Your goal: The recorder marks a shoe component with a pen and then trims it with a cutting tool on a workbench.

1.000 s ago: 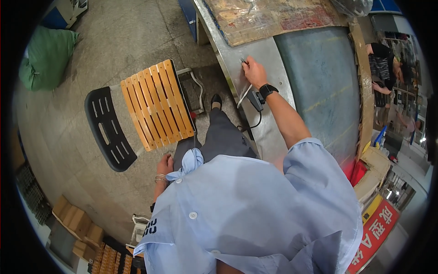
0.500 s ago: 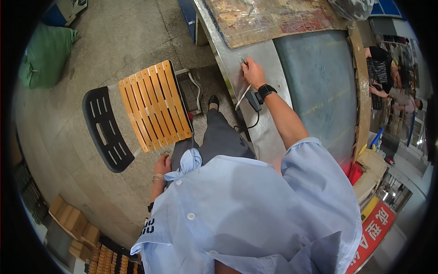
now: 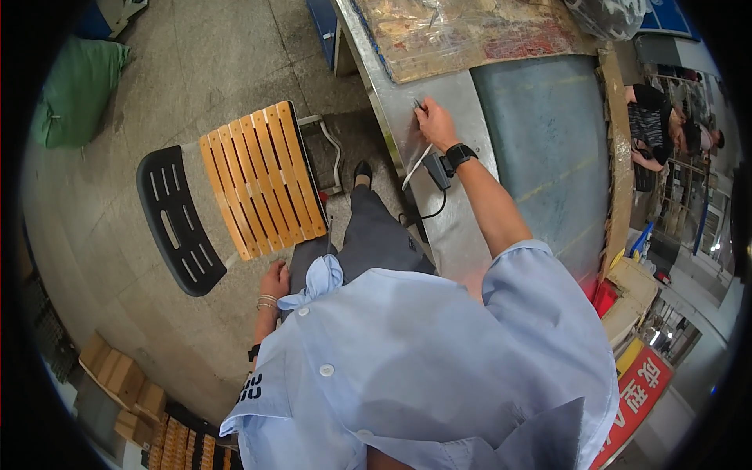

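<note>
My right hand [image 3: 437,125] rests at the bare metal edge strip [image 3: 450,98] of the workbench, its fingers closed. A small shiny bit shows at the fingertips, too small to name. On that wrist sits a black band [image 3: 460,154]. Beside it is a small dark grey box [image 3: 436,171] with a white strip and a black cable [image 3: 435,213]. My left hand [image 3: 274,280] hangs low by my thigh, near the chair seat, fingers curled in and nothing visible in them. Bracelets and a dark band circle that arm.
A chair with a wooden slatted seat [image 3: 262,180] and black backrest [image 3: 182,222] stands at my left. Worn, plastic-covered board [image 3: 470,31] and a grey-green sheet [image 3: 540,157] lie on the bench. A green sack [image 3: 82,94], cardboard boxes [image 3: 121,380] and people [image 3: 654,125] are farther off.
My right hand stays at the same spot on the bench edge. The view has shifted slightly, and my left hand is a little farther left and higher. People at the far right have moved.
</note>
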Available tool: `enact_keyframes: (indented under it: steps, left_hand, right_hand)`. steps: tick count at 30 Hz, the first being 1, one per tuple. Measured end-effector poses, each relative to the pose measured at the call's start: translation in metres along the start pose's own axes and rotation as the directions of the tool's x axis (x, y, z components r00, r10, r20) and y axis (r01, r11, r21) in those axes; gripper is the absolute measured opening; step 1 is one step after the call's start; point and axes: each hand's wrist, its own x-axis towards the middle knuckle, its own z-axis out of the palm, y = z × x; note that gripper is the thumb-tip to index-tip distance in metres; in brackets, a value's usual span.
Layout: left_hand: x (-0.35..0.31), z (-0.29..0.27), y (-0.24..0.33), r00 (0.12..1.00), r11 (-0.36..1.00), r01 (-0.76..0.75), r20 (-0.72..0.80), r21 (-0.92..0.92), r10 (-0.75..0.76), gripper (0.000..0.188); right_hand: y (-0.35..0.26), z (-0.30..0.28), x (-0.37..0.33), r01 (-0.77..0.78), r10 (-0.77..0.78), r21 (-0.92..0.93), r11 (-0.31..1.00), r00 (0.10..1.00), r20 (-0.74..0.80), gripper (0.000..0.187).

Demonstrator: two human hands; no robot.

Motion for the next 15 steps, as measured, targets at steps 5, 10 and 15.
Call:
enact_keyframes:
  steps: [5,10,15]
  left_hand:
    - [-0.002,0.001,0.003,0.999,0.998,-0.043,-0.014,0.037,0.043,0.029]
    - [0.001,-0.005,0.014,0.999,1.0,-0.025,-0.019,0.017,0.026,0.029]
    - [-0.001,0.001,-0.004,0.999,0.998,0.025,-0.044,-0.055,-0.027,0.029]
  right_hand:
    - [-0.017,0.003,0.008,0.027,-0.055,-0.216,0.976,0.991,-0.123,0.018]
    - [-0.009,0.003,0.016,-0.075,0.06,-0.096,0.993,0.987,-0.147,0.018]
    - [-0.009,-0.005,0.007,0.13,-0.128,-0.127,0.983,0.991,0.027,0.019]
